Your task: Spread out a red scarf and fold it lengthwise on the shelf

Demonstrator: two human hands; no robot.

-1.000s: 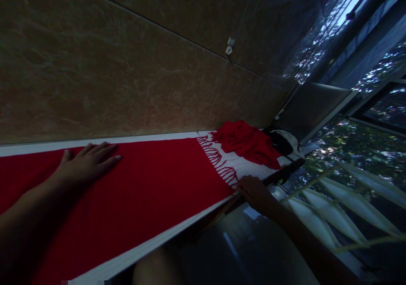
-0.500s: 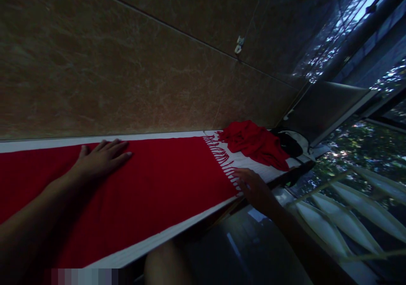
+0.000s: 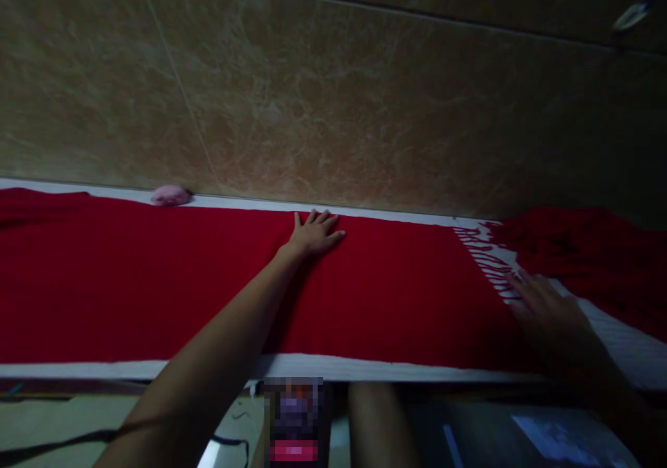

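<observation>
A red scarf [image 3: 208,280] is spread flat along the tabletop [image 3: 323,367], its far edge near the wall. The left hand [image 3: 315,234] is pressed open on it; the right hand [image 3: 547,308] is laid open by the fringe [image 3: 484,260], nothing gripped.

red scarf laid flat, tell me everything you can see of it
The red scarf is a long band of plain, deep red cloth, knit or woven by its look, spread flat and smooth along a white surface against a tiled wall. Its right end carries a fringe of thin red strands lying on the white. Its left end runs out of view. The left hand presses flat on it near the far edge; the right hand rests at the fringe end. A small pink object sits at its far edge.
</observation>
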